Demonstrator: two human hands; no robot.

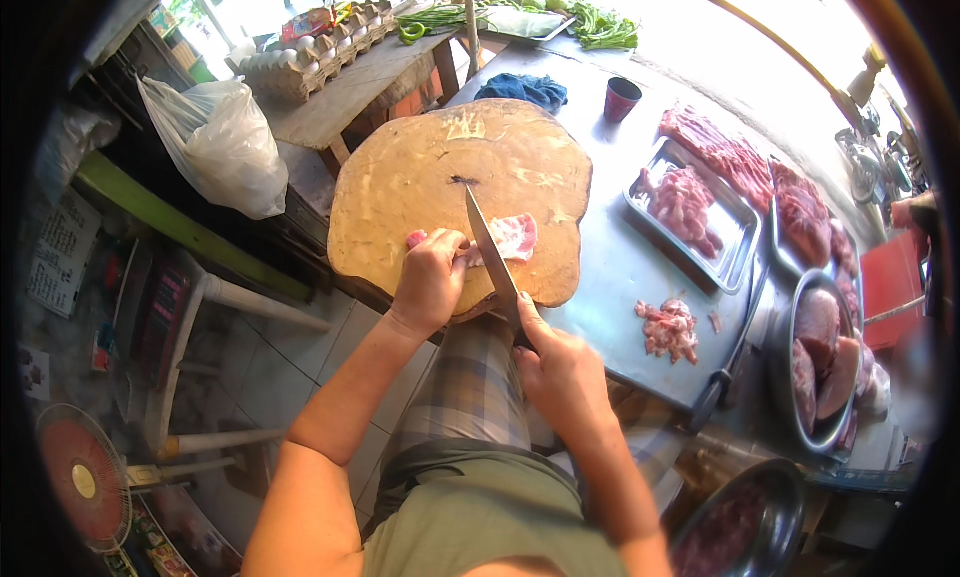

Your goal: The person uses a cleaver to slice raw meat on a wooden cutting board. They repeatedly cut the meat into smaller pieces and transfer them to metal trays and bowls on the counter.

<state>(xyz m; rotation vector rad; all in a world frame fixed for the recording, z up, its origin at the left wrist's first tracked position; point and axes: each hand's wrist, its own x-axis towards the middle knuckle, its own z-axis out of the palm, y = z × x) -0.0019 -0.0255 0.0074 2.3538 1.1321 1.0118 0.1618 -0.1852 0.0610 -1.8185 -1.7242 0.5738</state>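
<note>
A thick round wooden chopping block [400, 167] stands in front of me, with a strip of raw meat [515, 239] lying near its close edge. My left hand [432, 277] presses on the meat's left part, its fingers bent round it; a small pink end shows past the knuckles. In my right hand [565, 369] is the handle of a long kitchen knife [490, 247]. Its blade lies across the meat just right of my left fingers, the tip pointing away from me. Whether the edge has entered the meat I cannot tell. A dark scrap sits near the tip.
On the metal table [610, 247] to the right are a tray of meat [742, 247], meat scraps [668, 329], a bowl of large meat pieces [832, 427], a cup [621, 99] and a blue cloth [522, 89]. Egg trays [290, 77] stand far left; a plastic bag [222, 142] hangs nearer.
</note>
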